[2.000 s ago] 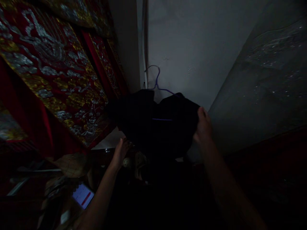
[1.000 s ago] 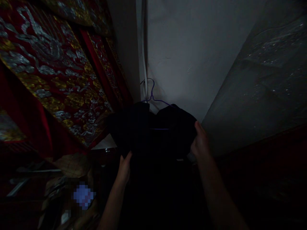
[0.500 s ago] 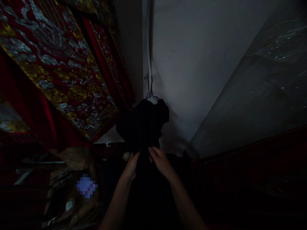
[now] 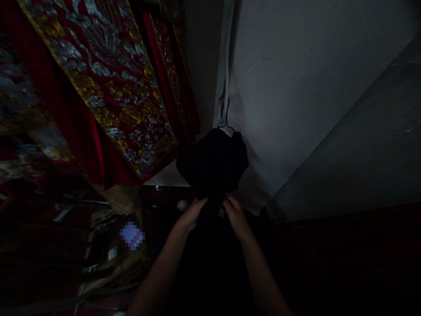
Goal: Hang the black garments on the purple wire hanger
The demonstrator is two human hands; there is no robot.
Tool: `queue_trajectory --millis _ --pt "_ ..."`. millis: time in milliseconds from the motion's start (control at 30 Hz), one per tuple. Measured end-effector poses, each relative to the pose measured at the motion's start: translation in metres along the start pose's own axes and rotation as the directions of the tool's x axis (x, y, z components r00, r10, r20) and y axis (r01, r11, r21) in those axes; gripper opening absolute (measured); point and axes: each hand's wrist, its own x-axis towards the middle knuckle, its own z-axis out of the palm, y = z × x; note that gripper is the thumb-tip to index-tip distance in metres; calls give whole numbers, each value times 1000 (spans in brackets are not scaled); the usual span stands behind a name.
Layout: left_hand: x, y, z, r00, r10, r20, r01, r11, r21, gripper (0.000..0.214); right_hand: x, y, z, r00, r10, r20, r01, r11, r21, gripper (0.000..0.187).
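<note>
A black garment [image 4: 212,162] hangs from a thin wire hanger [image 4: 226,124] in front of the pale wall. Its kind is hard to make out in the dark. My left hand [image 4: 193,214] is closed on the garment's left side, low down, with the thumb pointing inward. Opposite it, my right hand [image 4: 233,210] grips the same cloth with bent fingers. A dark gap of fabric lies between the two hands. The garment's lower part merges with the black below, so its end cannot be seen.
Red cloth with gold and silver embroidery [image 4: 131,109] hangs at the left. A pale strap [image 4: 226,57] runs down the wall [image 4: 289,87] to the hanger. Below left lies clutter with a blurred bluish patch [image 4: 132,235]. A small pale round object [image 4: 182,205] sits beside my left hand.
The whole view has shifted, so the garment and both hands appear further right and slightly higher. Both hands keep their hold, and the garment's upper part looks fuller and wider.
</note>
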Motion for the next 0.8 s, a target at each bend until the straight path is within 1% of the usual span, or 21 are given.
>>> queue_trajectory --millis 33,67,100,133,167,200,233,267,300,333,367,400,433,467,500,533,567,600,633,733,800 --pt "4 1 -4 1000 5 -28 -5 1000 -14 42 -1 -2 -3 1000 -2 2 2 1000 3 41" --pt "9 2 -11 995 43 -94 -45 999 -27 41 -3 -3 -5 1000 -7 2 7 1000 2 42" --pt "14 2 -19 973 123 -196 -131 991 -28 41 -5 -4 -8 1000 -12 0 12 1000 -4 43" --pt "18 1 -27 917 230 -324 -246 969 -7 41 -7 -4 -10 1000 -14 -3 14 1000 -17 45" --pt "21 -2 -36 831 330 -447 -353 935 34 43 -10 -4 -10 1000 -12 -6 12 999 -33 46" --pt "23 -6 -43 715 420 -558 -442 891 104 46 -12 -4 -10 1000 -7 -8 6 999 -51 47" --pt "22 -13 -48 609 485 -627 -496 850 176 51 -14 -3 -9 1000 0 -7 -1 998 -67 49" --pt "19 -21 -51 519 544 -659 -526 811 254 56 -15 -3 -8 1000 8 -4 -8 997 -82 50" --pt "14 -30 -50 447 613 -651 -541 765 349 59 -17 -2 -5 1000 16 2 -16 996 -93 51" --pt "8 -39 -47 406 686 -604 -537 714 449 60 -18 -2 -2 1000 25 8 -24 995 -101 51" --pt "0 -49 -41 395 749 -532 -524 660 539 58 -19 -2 1 999 31 17 -30 994 -105 51" --pt "-6 -57 -33 417 792 -446 -516 610 601 55 -19 -3 5 999 37 28 -34 994 -104 50" --pt "-12 -63 -25 479 807 -345 -523 578 627 49 -20 -3 8 998 41 40 -37 994 -100 49" --pt "-15 -68 -16 562 792 -238 -532 567 629 43 -20 -3 10 998 44 53 -39 995 -95 48" --pt "-17 -70 -9 645 752 -137 -540 575 614 35 -21 -4 12 997 43 66 -37 995 -90 46" --pt "-16 -70 -3 715 697 -52 -539 596 595 26 -21 -4 14 996 42 80 -35 996 -87 45" --pt "-14 -69 1 763 646 8 -531 619 579 16 -21 -6 14 995 43 94 -35 996 -85 44" --pt "-10 -66 4 788 614 37 -522 636 568 8 -20 -7 14 993 45 106 -37 996 -80 43" --pt "-7 -63 6 796 604 43 -519 644 562 4 -18 -11 14 992 50 116 -42 996 -73 42" --pt "2 -53 9 776 627 66 -546 616 567 9 -7 -33 8 991 84 107 -82 996 -21 42" --pt "6 -49 8 764 637 105 -562 577 593 8 9 -60 3 996 78 46 -80 996 45 39"
